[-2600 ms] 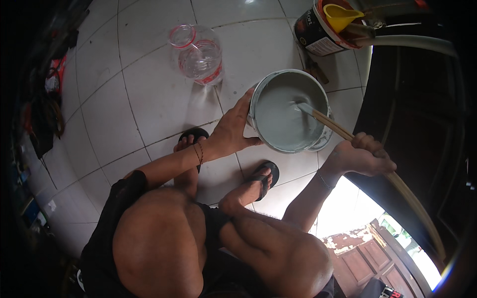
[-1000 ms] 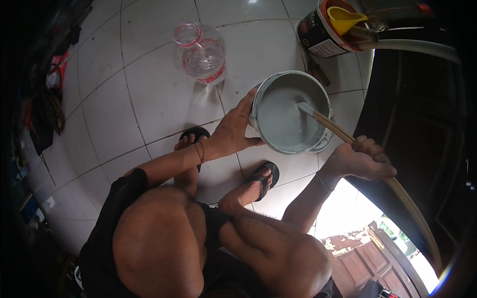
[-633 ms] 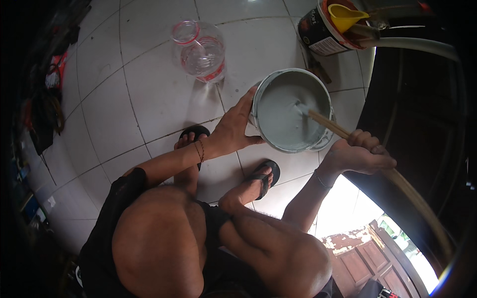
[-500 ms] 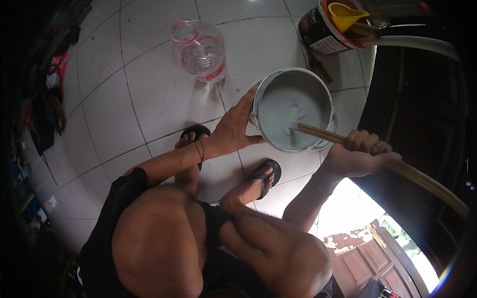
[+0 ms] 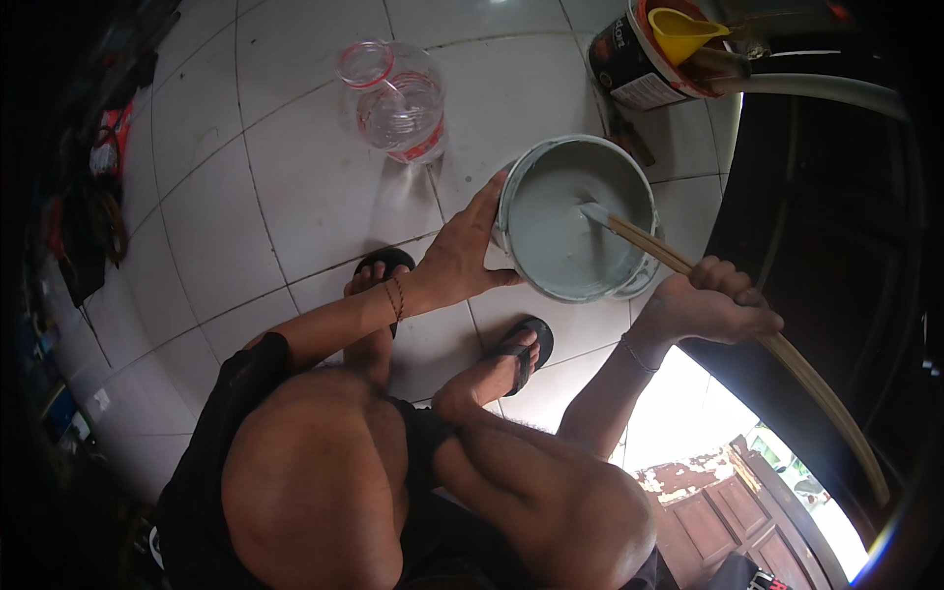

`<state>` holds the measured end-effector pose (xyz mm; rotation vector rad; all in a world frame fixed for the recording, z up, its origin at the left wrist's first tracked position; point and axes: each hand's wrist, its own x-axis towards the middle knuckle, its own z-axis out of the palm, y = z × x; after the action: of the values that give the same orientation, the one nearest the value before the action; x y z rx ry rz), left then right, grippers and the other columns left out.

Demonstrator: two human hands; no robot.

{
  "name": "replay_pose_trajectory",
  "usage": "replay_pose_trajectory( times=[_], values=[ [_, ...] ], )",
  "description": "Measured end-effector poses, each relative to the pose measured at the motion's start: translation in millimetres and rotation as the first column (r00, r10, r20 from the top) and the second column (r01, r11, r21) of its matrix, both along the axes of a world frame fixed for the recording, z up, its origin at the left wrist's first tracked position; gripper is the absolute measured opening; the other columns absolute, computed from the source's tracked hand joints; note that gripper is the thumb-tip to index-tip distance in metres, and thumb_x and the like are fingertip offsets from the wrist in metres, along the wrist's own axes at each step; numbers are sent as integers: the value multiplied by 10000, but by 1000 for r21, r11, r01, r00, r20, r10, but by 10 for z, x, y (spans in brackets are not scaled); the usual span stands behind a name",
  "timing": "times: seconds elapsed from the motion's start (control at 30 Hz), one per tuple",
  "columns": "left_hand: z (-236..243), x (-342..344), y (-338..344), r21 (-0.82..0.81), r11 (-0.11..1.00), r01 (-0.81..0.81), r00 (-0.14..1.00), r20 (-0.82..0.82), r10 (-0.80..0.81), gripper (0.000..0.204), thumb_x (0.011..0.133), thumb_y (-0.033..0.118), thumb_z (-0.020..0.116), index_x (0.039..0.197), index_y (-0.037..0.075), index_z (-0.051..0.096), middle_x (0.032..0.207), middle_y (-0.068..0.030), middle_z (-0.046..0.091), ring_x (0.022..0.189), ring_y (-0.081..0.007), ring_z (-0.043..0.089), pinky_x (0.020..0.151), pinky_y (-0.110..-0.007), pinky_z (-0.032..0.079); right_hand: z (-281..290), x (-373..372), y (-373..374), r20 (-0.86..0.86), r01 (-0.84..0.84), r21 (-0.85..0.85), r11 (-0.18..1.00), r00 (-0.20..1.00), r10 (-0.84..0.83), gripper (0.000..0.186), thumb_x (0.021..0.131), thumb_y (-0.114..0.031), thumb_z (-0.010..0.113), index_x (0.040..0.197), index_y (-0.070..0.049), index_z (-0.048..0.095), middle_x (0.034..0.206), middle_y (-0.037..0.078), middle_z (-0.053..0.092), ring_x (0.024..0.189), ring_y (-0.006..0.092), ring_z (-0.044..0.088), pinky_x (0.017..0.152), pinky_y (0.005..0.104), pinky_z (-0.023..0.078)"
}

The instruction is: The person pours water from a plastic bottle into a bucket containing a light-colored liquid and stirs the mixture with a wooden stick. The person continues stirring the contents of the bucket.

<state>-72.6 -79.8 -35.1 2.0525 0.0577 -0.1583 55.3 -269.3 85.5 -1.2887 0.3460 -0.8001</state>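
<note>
A round bucket (image 5: 575,157) of pale grey-green paint (image 5: 551,241) sits on the floor in front of me. My left hand (image 5: 464,251) steadies its near left side, thumb and fingers spread along the outer wall. In my right hand (image 5: 713,307), closed in a fist, is a long wooden stick (image 5: 649,243). The stick's paint-coated tip dips into the paint right of the bucket's middle. Its other end reaches out past my fist toward the lower right.
A clear plastic jar (image 5: 401,108) with red bands stands beyond my left hand. At the far right is a dark bucket (image 5: 629,64) with a yellow funnel (image 5: 683,37) on top. Dark wooden panels (image 5: 816,226) rise on the right. Assorted tools (image 5: 84,231) lie far left.
The stick's tip has moved up and slightly right through the paint, while its free end swung down. My right hand shifted slightly left. My left hand stays on the bucket.
</note>
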Motion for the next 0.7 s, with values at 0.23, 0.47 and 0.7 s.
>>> replay_pose_trajectory(
  times=[0.23, 0.47, 0.7],
  values=[
    [-21, -32, 22, -43, 999, -5, 1000, -26, 4, 1332, 719, 361, 927, 1618, -51, 34, 1648, -284, 204, 1495, -442, 334, 1236, -459, 337, 100, -55, -95, 67, -74, 101, 992, 995, 67, 609, 1075, -646, 360, 675, -198, 259, 482, -37, 169, 403, 87, 144, 390, 265, 126],
    [-45, -10, -15, -20, 1000, 6, 1000, 5, -6, 1329, 725, 381, 919, 1616, -56, 35, 1647, -286, 205, 1496, -438, 333, 1233, -456, 341, 83, -81, 2, -61, -87, 31, 996, 994, 88, 624, 1052, -661, 423, 661, -200, 265, 481, -37, 183, 409, 90, 134, 391, 260, 132],
    [-19, -4, -4, -18, 1000, 10, 1000, 7, -10, 1329, 731, 380, 915, 1615, -62, 25, 1651, -286, 192, 1492, -438, 339, 1233, -456, 340, 98, -54, -31, 27, -46, -28, 999, 999, 47, 619, 1060, -585, 445, 619, -190, 265, 472, -37, 197, 408, 89, 128, 397, 254, 119]
  ],
)
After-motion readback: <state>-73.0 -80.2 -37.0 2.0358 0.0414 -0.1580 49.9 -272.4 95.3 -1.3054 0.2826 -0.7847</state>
